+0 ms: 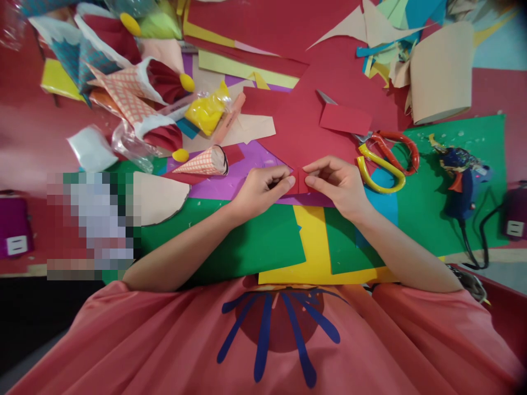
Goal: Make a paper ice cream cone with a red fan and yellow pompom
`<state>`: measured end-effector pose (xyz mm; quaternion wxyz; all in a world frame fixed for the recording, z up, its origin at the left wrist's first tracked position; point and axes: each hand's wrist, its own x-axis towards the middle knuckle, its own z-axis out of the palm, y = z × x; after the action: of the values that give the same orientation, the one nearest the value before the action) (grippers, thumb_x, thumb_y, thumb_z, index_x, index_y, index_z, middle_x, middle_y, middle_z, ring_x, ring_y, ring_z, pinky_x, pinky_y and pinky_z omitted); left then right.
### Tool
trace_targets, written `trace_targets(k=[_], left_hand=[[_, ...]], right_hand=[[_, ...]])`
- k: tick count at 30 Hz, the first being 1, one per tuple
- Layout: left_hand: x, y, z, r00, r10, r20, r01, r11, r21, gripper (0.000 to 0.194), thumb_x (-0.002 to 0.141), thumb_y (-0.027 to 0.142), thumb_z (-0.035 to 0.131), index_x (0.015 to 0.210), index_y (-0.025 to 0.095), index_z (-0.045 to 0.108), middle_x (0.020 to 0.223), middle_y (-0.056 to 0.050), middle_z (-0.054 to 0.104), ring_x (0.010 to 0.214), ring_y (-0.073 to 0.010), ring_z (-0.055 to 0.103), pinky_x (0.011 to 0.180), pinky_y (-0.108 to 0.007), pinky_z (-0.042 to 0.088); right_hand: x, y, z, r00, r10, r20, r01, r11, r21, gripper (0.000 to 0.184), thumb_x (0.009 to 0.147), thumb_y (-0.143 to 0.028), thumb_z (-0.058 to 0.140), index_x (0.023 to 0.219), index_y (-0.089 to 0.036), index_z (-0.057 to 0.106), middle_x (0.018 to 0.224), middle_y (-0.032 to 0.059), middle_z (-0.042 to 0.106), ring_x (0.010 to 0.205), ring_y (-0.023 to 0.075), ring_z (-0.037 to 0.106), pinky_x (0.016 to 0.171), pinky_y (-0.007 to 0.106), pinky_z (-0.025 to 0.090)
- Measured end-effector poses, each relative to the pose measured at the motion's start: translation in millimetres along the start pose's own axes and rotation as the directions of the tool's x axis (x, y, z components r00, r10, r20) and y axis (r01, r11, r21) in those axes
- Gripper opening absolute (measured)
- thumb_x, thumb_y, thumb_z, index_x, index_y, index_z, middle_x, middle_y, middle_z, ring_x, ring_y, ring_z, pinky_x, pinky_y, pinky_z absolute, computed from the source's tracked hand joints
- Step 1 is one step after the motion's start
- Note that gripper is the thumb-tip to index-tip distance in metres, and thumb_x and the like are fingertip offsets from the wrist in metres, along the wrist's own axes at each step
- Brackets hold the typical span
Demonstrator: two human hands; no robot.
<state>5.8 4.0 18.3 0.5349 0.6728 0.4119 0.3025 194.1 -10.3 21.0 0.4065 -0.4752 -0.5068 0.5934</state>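
"What's closest?"

"A salmon-pink shirt (173, 340), softly draped, with navy streaks fanning over a dark red patch. Just past it, a smooth yellow sheet (315, 241) shows beside a flat green sheet (230, 238)."

"And the hands?"

"The left hand (259, 192) and right hand (343, 184) nearly meet in front of the body. The fingers of both pinch a small red paper piece (300, 181), with a crease-like line down it, above a purple sheet (224, 187)."

"Any writing nearby?"

"A purple object (15, 225) at the left edge wears a white label (17, 246) with dark marks; I can't read them."

"What flanks the hands?"

"On the left, a pale rounded piece (162, 200) with a dark edge, then a small checked cone (201, 161). On the right, scissors (367, 144) with glossy red and yellow handles, a red card (345, 118) over their blades, and a blue glue gun (464, 186) with a black cord."

"Farther off?"

"An orange stick (231, 119) with print too tiny to make out, a clear-wrapped yellow packet (206, 114), and a plain beige cylinder (442, 74). Back left, a big blue-checked cone (82, 55) has a fluffy white rim. Reddish table (22, 120) shows at the side."
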Motion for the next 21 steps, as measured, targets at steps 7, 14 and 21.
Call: trace_targets(k=[7,14,21], left_hand=[[0.2,2.1,0.4,1.000,-0.001,-0.005,0.001,1.000,0.013,0.035,0.086,0.028,0.048,0.056,0.019,0.032,0.049,0.008,0.028,0.046,-0.0042,0.025,0.043,-0.020,0.020],[-0.3,1.1,0.4,1.000,0.016,-0.007,-0.016,0.998,0.056,0.034,0.087,0.026,0.048,0.058,0.019,0.031,0.051,0.007,0.027,0.047,-0.0049,0.025,0.044,-0.020,0.020],[-0.4,0.5,0.5,1.000,0.029,-0.004,-0.029,0.998,0.061,0.034,0.088,0.025,0.048,0.059,0.020,0.031,0.053,0.007,0.026,0.048,-0.0053,0.024,0.044,-0.020,0.020]], right_hand=[[0.0,0.6,0.4,0.999,-0.032,0.003,0.032,0.999,-0.012,0.018,0.077,-0.033,0.076,0.086,-0.020,0.068,0.072,-0.0028,0.064,0.066,0.0088,0.057,0.062,0.023,0.049],[0.2,-0.1,0.8,1.000,-0.011,-0.009,0.011,1.000,0.001,0.016,0.075,-0.030,0.076,0.085,-0.019,0.068,0.072,-0.0024,0.065,0.066,0.0091,0.058,0.062,0.024,0.049],[0.1,-0.5,0.8,1.000,-0.001,-0.007,0.002,0.999,0.032,0.012,0.074,-0.024,0.075,0.084,-0.019,0.070,0.072,-0.0028,0.065,0.066,0.0083,0.057,0.061,0.022,0.048]])
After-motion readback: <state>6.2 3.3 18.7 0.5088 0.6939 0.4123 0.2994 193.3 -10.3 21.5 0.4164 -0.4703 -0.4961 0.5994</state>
